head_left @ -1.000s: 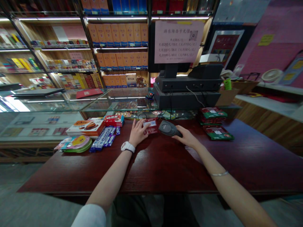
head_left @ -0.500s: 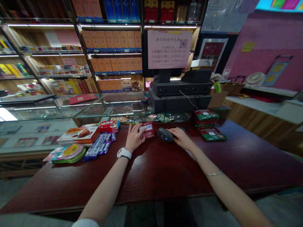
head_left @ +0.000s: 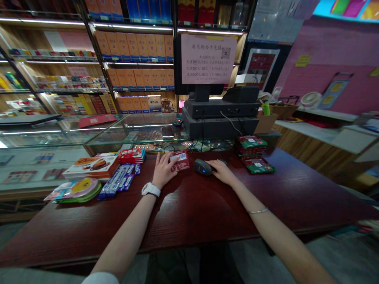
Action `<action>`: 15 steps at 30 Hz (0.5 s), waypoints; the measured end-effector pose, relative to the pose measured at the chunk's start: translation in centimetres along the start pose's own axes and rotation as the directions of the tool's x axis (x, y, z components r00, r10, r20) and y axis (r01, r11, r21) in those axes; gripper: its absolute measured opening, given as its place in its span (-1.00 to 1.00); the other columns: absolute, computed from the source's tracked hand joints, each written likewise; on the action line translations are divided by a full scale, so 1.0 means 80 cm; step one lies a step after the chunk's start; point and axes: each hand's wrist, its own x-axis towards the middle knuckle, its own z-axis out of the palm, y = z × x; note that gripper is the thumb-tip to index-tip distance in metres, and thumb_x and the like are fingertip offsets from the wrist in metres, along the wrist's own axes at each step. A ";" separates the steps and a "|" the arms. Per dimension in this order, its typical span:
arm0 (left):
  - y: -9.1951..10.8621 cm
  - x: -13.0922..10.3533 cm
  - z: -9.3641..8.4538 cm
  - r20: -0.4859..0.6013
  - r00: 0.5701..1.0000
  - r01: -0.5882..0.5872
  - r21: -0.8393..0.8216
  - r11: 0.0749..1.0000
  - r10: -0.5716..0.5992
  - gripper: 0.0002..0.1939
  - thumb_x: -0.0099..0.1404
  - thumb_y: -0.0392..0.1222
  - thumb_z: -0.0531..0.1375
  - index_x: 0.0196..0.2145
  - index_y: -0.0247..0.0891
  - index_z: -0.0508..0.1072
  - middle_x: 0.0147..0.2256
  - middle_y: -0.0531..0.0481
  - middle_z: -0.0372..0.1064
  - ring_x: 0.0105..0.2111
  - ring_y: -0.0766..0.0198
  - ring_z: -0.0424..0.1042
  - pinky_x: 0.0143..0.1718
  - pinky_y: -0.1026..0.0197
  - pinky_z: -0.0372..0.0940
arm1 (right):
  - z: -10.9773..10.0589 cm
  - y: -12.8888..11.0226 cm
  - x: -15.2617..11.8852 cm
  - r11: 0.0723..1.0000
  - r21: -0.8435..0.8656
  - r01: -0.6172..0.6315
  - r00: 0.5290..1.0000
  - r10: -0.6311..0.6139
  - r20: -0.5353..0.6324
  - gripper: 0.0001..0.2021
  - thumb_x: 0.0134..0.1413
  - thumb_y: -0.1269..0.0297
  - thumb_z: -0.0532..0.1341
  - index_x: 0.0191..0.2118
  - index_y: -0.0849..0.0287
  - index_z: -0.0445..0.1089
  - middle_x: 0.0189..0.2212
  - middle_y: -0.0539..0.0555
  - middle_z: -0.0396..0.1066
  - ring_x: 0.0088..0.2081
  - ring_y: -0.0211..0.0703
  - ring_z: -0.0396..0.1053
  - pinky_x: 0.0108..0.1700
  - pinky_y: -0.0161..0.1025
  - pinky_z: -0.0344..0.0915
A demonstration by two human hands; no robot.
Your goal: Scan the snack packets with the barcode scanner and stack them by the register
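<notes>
On the dark red wooden counter, my left hand [head_left: 163, 170], with a white watch on the wrist, holds the left side of a small red packet [head_left: 184, 161]. Its thumb or a finger lies across the packet's face, and a white barcode label shows on the right part. My right hand [head_left: 222, 172] is closed around the handle of a dark barcode scanner [head_left: 202, 167] with a blue light on it. The scanner's head points left, a short gap from the packet. Part of the handle is hidden by the fingers.
To the left lie purple-blue wrapped bars [head_left: 117, 181], an orange-white box [head_left: 91, 167], red boxes [head_left: 132, 155] and round colourful packs [head_left: 84, 189]. Red-green packets [head_left: 257, 164] are stacked at right. A point-of-sale machine [head_left: 219, 110] stands behind, beside a glass display case [head_left: 139, 121].
The view has shifted slightly, so everything sits a little further left. Both hands keep their hold, with the scanner still facing the packet.
</notes>
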 end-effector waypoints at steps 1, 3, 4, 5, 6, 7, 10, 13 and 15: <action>0.000 0.000 -0.001 -0.008 1.000 0.001 -0.004 1.000 -0.001 -0.44 0.12 -0.18 0.29 0.10 -0.11 0.41 0.23 -0.20 0.21 0.22 -0.09 0.21 0.35 -0.31 -0.21 | 0.000 0.000 0.000 1.000 0.008 -0.008 1.000 0.009 -0.001 -0.45 0.08 0.49 0.12 0.21 0.06 0.27 0.08 0.16 0.42 0.10 0.00 0.35 0.19 0.18 0.16; 0.001 0.001 -0.002 -0.027 1.000 0.007 -0.018 1.000 -0.008 -0.43 0.11 -0.18 0.30 0.11 -0.10 0.40 0.23 -0.19 0.21 0.22 -0.09 0.21 0.35 -0.32 -0.21 | 0.001 0.000 0.000 0.999 0.019 -0.027 1.000 0.027 0.001 -0.44 0.06 0.49 0.13 0.21 0.07 0.27 0.09 0.17 0.41 0.12 0.00 0.34 0.20 0.18 0.15; 0.001 0.002 -0.003 -0.036 0.999 0.012 -0.024 1.000 -0.013 -0.43 0.11 -0.18 0.30 0.11 -0.10 0.40 0.23 -0.18 0.21 0.22 -0.09 0.21 0.35 -0.32 -0.21 | 0.002 0.001 0.000 0.999 0.020 -0.036 0.999 0.036 0.005 -0.44 0.05 0.49 0.13 0.21 0.08 0.28 0.10 0.18 0.40 0.12 0.01 0.33 0.21 0.19 0.14; 0.002 0.003 -0.003 -0.044 0.999 0.015 -0.029 0.999 -0.016 -0.44 0.11 -0.18 0.30 0.10 -0.09 0.41 0.23 -0.18 0.22 0.21 -0.09 0.22 0.35 -0.32 -0.21 | 0.004 0.001 0.000 0.999 0.018 -0.044 0.999 0.043 0.011 -0.43 0.03 0.50 0.13 0.21 0.08 0.28 0.12 0.18 0.39 0.14 0.02 0.32 0.21 0.20 0.13; 0.002 0.003 -0.004 -0.051 0.999 0.017 -0.030 0.999 -0.019 -0.45 0.11 -0.18 0.30 0.09 -0.09 0.41 0.22 -0.17 0.22 0.21 -0.09 0.22 0.35 -0.32 -0.20 | 0.005 0.001 0.000 0.999 0.015 -0.052 0.999 0.051 0.017 -0.40 0.00 0.51 0.13 0.22 0.08 0.27 0.13 0.19 0.37 0.16 0.03 0.31 0.22 0.22 0.11; 0.002 0.004 -0.005 -0.055 0.998 0.019 -0.029 0.999 -0.020 -0.45 0.11 -0.17 0.30 0.09 -0.09 0.42 0.22 -0.17 0.23 0.21 -0.09 0.23 0.35 -0.31 -0.19 | 0.006 0.002 -0.001 0.998 0.012 -0.060 0.998 0.060 0.026 -0.36 -0.03 0.54 0.11 0.23 0.07 0.25 0.16 0.20 0.34 0.19 0.03 0.28 0.23 0.25 0.08; 0.003 0.005 -0.008 -0.056 0.998 0.013 -0.011 1.000 -0.014 -0.45 0.11 -0.16 0.30 0.09 -0.08 0.41 0.22 -0.16 0.23 0.21 -0.07 0.23 0.34 -0.30 -0.18 | 0.005 0.002 -0.003 0.996 0.017 -0.091 0.995 0.090 0.049 -0.19 -0.15 0.64 0.02 0.29 0.00 0.15 0.26 0.19 0.22 0.28 0.01 0.16 0.25 0.36 -0.03; 0.003 0.005 -0.010 -0.055 0.998 0.004 0.007 1.000 -0.004 -0.45 0.11 -0.16 0.30 0.10 -0.07 0.40 0.23 -0.16 0.22 0.21 -0.06 0.22 0.34 -0.30 -0.17 | -0.005 -0.004 0.001 0.994 0.029 -0.107 0.994 0.107 -0.005 -0.17 -0.16 0.67 -0.05 0.30 -0.04 0.14 0.29 0.16 0.17 0.31 -0.04 0.11 0.26 0.39 -0.06; 0.003 0.006 -0.012 -0.056 0.998 -0.004 0.006 1.000 0.004 -0.45 0.12 -0.16 0.30 0.10 -0.08 0.40 0.23 -0.16 0.21 0.22 -0.05 0.22 0.34 -0.29 -0.16 | -0.016 -0.016 0.010 0.997 0.024 -0.080 0.993 0.082 -0.089 -0.24 -0.07 0.64 -0.05 0.28 0.00 0.17 0.29 0.16 0.17 0.31 -0.05 0.11 0.28 0.31 -0.02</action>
